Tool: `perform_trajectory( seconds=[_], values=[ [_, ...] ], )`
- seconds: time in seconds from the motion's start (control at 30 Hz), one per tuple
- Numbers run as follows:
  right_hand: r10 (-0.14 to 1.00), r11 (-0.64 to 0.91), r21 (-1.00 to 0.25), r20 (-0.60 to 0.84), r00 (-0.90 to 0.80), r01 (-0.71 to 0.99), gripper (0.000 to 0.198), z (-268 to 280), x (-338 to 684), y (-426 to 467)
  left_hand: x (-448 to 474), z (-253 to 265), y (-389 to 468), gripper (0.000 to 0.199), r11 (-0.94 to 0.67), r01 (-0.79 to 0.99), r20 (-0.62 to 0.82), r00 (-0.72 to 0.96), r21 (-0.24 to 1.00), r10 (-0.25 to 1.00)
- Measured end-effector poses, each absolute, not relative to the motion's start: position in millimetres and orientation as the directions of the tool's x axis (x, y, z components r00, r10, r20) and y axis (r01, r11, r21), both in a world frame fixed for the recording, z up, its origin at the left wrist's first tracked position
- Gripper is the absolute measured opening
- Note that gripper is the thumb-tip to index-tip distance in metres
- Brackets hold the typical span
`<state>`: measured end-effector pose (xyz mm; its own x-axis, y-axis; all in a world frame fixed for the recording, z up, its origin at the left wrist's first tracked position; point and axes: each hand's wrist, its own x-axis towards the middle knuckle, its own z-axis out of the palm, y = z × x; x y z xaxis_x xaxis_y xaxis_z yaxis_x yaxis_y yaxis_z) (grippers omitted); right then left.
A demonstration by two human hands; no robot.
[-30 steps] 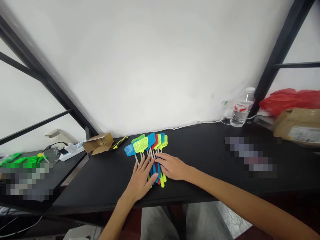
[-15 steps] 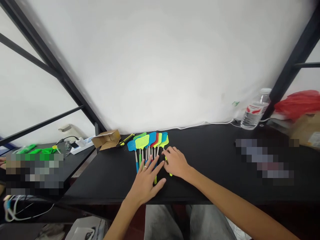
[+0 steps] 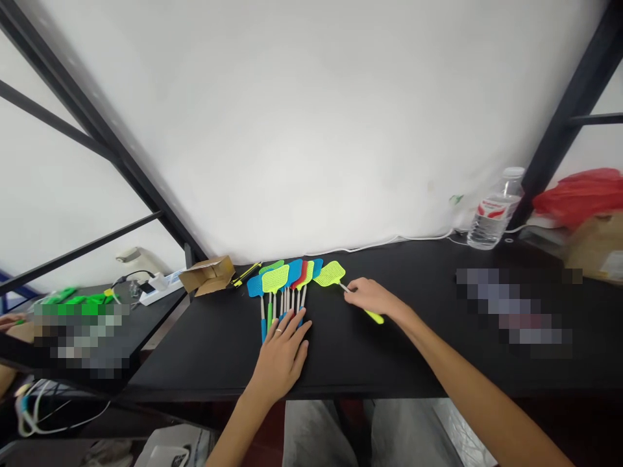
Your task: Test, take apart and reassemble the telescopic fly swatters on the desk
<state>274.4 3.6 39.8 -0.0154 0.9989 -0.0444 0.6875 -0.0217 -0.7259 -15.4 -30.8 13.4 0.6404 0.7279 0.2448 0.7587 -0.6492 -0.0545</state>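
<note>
Several fly swatters (image 3: pixel 275 279) in blue, green, yellow and red lie side by side on the black table (image 3: pixel 409 350), heads toward the wall and overlapping. Over their handles rests my left hand (image 3: pixel 282 357), fingers spread flat, with a ring on one finger. To the right of the bunch, my right hand (image 3: pixel 372 298) is closed around the shaft of a yellow-green fly swatter (image 3: pixel 331 274). Its head points up-left and touches or nearly touches the group; its bright yellow handle end (image 3: pixel 374 317) sticks out below the hand.
An open cardboard box (image 3: pixel 208 275) stands at the back left, beside a power strip (image 3: pixel 163 287). At the back right are a water bottle (image 3: pixel 495 211), a red bag (image 3: pixel 579 198) and a carton (image 3: pixel 598 250). Another person's hand (image 3: pixel 12 321) shows at far left.
My right hand has pulled one yellow-green swatter rightward out of the bunch and tilted it. The left hand has slid slightly down and left, staying flat over the handles.
</note>
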Motion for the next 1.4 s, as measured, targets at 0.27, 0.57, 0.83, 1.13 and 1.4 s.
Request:
perform_trajectory(
  seconds=[0.27, 0.57, 0.83, 1.13, 1.4],
  values=[
    [0.998, -0.06, -0.997, -0.06, 0.005, -0.053, 0.03, 17.9, 319.3, -1.8, -42.1, 15.8, -24.5, 0.045, -0.679, 0.728, 0.264, 0.676, -0.094, 0.688],
    [0.998, 0.052, -0.985, 0.046, 0.038, -0.167, 0.046, 11.0, 305.0, 1.9, -83.2, 20.7, -18.9, 0.049, -0.635, 0.764, 0.276, 0.637, -0.109, 0.72],
    [0.999, 0.031, -0.978, 0.029, 0.016, -0.205, 0.062, 4.9, 302.2, 5.7, 3.5, 43.6, -12.4, 0.042, -0.673, 0.739, 0.412, 0.612, 0.006, 0.675],
    [0.992, 0.122, -0.975, 0.111, 0.067, -0.188, 0.059, -7.3, 293.8, 21.8, 123.6, 28.8, 38.6, 0.031, -0.719, 0.67, 0.398, 0.618, 0.183, 0.678],
    [0.967, 0.176, -0.97, 0.139, 0.213, -0.165, 0.05, -2.7, 261.6, 61.8, 98.0, 14.3, 58.1, 0.037, -0.629, 0.755, 0.472, 0.493, 0.184, 0.731]
  ],
)
